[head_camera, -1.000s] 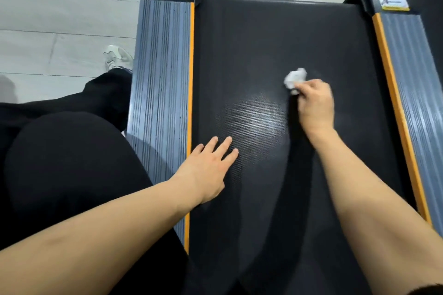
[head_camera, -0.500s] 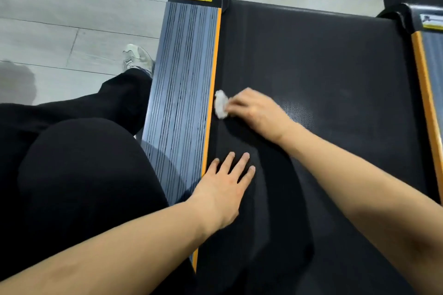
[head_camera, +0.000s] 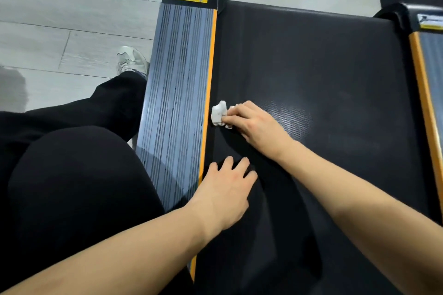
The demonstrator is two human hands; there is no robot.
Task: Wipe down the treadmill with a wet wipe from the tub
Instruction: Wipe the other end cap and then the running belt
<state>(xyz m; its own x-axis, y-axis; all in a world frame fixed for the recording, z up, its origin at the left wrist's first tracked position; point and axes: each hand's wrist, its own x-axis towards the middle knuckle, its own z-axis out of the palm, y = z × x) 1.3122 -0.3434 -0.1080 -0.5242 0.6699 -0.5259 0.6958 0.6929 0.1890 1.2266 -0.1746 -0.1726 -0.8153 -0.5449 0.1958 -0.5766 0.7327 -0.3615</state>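
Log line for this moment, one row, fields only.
right hand grips wet wipe on belt | wipe at left orange strip | left hand flat on belt | tub not in view

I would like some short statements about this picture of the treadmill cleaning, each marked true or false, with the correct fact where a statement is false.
1. The right hand holds a crumpled white wipe. True.
2. The wipe lies in the middle of the black belt. False: it is at the belt's left edge, next to the orange strip.
3. The left hand rests flat on the belt with spread fingers. True.
4. The left hand also holds a wipe. False: it holds nothing.
5. A white shoe stands on the grey side rail. False: it is on the floor beside the rail.
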